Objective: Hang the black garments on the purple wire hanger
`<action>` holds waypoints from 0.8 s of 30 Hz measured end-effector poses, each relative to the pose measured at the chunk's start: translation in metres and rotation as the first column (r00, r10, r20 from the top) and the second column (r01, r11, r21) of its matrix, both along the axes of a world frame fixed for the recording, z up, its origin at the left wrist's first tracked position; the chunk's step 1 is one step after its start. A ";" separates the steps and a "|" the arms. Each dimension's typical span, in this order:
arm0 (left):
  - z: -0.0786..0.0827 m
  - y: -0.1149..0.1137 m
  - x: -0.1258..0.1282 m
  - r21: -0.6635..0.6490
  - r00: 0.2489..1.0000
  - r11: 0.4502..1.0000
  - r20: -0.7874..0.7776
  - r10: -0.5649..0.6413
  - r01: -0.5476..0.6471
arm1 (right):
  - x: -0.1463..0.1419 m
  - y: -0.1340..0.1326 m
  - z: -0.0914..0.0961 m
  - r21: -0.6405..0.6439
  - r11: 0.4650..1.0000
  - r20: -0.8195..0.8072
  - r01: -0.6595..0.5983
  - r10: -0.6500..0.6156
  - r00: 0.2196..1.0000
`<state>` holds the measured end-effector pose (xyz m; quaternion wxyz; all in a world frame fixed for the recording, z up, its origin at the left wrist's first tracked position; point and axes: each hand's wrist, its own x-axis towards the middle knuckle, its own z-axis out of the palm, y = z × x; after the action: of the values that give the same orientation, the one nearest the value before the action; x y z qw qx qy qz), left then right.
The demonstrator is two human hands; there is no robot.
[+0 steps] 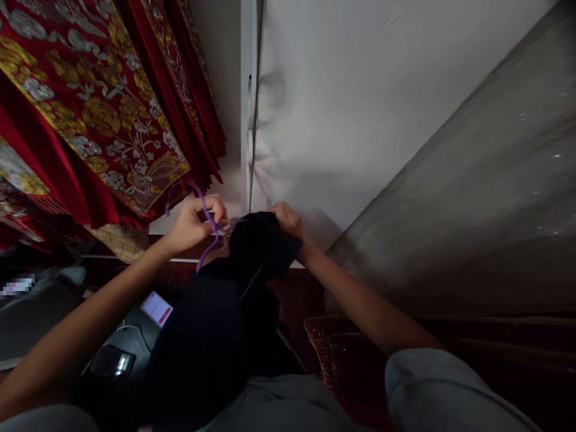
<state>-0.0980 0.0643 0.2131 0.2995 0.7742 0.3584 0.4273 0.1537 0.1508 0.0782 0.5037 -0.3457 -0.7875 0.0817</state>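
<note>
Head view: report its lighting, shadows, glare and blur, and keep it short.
Head view: dim overall, the dark cloth sunk nearly to black with most folds lost; soft shadows on the white wall beside the right hand; a bright glint on the black device at lower left; slight softness around the hands.

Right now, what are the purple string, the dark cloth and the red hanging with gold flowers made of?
Purple string: probably yarn or thin cord, dull; it bends in loose curves.
Dark cloth: woven or knitted fabric, I can't tell which; it looks matte and folds softly.
Red hanging: fabric, maybe satin, with shiny gold and silver decoration, perhaps metallic thread; the flowers glint.
</note>
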 end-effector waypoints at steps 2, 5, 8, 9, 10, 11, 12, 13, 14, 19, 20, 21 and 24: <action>0.009 -0.001 -0.020 -0.046 0.996 0.997 0.062 0.060 -0.057 | 0.019 0.008 0.005 -0.062 0.990 -0.075 0.126 -0.130 0.989; 0.014 -0.003 -0.049 -0.017 0.959 0.977 0.189 0.212 -0.213 | 0.045 0.020 0.027 -0.121 0.917 -0.107 0.380 -0.393 0.913; 0.007 -0.012 -0.067 0.073 0.842 0.874 0.319 0.436 -0.480 | 0.061 0.027 0.068 -0.088 0.820 -0.062 0.566 -0.571 0.818; 0.003 -0.016 -0.068 0.120 0.789 0.812 0.355 0.502 -0.571 | 0.063 0.027 0.083 -0.084 0.795 -0.049 0.600 -0.605 0.795; -0.002 -0.021 -0.066 0.178 0.742 0.744 0.384 0.550 -0.644 | 0.063 0.027 0.098 -0.093 0.776 -0.034 0.624 -0.629 0.777; -0.008 -0.025 -0.062 0.248 0.713 0.680 0.400 0.576 -0.689 | 0.061 0.026 0.111 -0.106 0.763 -0.013 0.638 -0.642 0.766; -0.015 -0.029 -0.056 0.328 0.713 0.636 0.386 0.586 -0.699 | 0.059 0.025 0.121 -0.117 0.758 0.012 0.642 -0.645 0.764; -0.022 -0.032 -0.048 0.408 0.746 0.625 0.327 0.581 -0.665 | 0.056 0.023 0.128 -0.124 0.763 0.043 0.634 -0.634 0.772; -0.029 -0.034 -0.040 0.474 0.796 0.652 0.221 0.563 -0.592 | 0.053 0.020 0.132 -0.123 0.774 0.072 0.622 -0.618 0.783; -0.061 -0.023 0.007 0.384 0.781 0.897 -0.483 0.396 -0.217 | 0.050 0.007 0.117 -0.053 0.832 0.154 0.553 -0.540 0.827; -0.065 -0.018 0.015 0.320 0.731 0.914 -0.558 0.394 -0.249 | 0.054 0.005 0.112 -0.039 0.834 0.159 0.550 -0.538 0.828; -0.068 -0.013 0.021 0.267 0.684 0.915 -0.608 0.403 -0.301 | 0.058 0.005 0.107 -0.028 0.835 0.165 0.549 -0.538 0.827; -0.075 -0.001 0.034 0.218 0.591 0.892 -0.683 0.430 -0.397 | 0.072 0.004 0.104 -0.019 0.846 0.205 0.532 -0.518 0.831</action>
<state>-0.0643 0.0631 0.1381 0.0125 0.7795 0.6063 0.1571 0.2253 0.1553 0.1824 0.4151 -0.5734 -0.7034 -0.0640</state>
